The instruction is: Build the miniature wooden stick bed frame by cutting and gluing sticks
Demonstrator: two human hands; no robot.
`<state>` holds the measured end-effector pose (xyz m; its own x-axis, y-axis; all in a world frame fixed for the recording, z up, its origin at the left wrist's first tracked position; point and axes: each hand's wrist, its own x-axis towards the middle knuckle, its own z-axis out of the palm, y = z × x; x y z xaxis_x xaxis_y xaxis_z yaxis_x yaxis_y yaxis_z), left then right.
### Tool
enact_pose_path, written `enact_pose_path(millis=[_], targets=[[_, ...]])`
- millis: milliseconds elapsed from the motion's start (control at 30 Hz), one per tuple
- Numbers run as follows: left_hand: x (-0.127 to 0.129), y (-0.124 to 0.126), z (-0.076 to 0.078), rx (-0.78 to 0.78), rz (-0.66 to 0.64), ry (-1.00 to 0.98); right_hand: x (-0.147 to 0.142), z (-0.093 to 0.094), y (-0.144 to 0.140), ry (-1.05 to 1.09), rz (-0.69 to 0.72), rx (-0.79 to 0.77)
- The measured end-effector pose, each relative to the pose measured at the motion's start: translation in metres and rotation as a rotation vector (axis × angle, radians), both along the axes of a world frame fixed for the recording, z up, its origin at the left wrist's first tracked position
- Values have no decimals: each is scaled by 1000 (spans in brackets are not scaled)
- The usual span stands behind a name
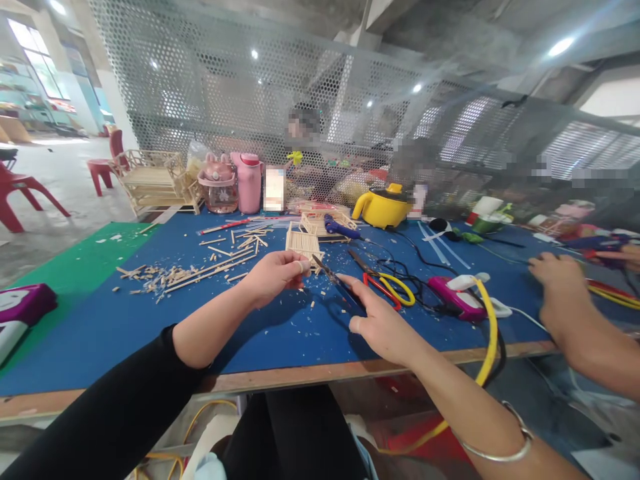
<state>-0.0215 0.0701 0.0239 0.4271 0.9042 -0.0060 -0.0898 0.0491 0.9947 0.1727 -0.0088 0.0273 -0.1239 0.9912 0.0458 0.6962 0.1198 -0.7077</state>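
Note:
My left hand point(275, 273) pinches a short wooden stick piece over the blue table point(150, 333), fingers closed at its tip. My right hand point(383, 323) grips dark cutting pliers point(337, 283) whose jaws point at the piece in my left hand. Just behind my left hand stands a small frame of glued wooden sticks point(303, 241). Loose sticks and offcuts point(190, 273) lie to the left.
Red-and-yellow-handled scissors point(385, 285) and a pink glue gun point(457, 297) with a yellow cable lie right of my hands. Another person's hand point(563, 290) rests on the table at right. A yellow pot point(383, 205), pink bottles point(247, 181) and a stick model point(153, 180) stand at the back.

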Motion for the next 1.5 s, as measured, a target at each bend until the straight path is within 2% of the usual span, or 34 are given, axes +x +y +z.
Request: enact_pose_path(millis=[200, 600, 767, 967, 1200, 1500], targets=[[1, -1, 2, -29, 37, -92, 6, -2, 1, -28, -23, 20], [1, -3, 0, 31, -9, -74, 2, 1, 4, -29, 30, 58], [1, -3, 0, 49, -14, -75, 6, -4, 6, -61, 34, 36], [3, -3, -1, 48, -15, -103, 1, 3, 4, -74, 50, 10], [3, -5, 1, 29, -37, -131, 5, -2, 4, 6, 91, -2], [3, -7, 1, 5, -76, -175, 0, 3, 1, 3, 63, -19]])
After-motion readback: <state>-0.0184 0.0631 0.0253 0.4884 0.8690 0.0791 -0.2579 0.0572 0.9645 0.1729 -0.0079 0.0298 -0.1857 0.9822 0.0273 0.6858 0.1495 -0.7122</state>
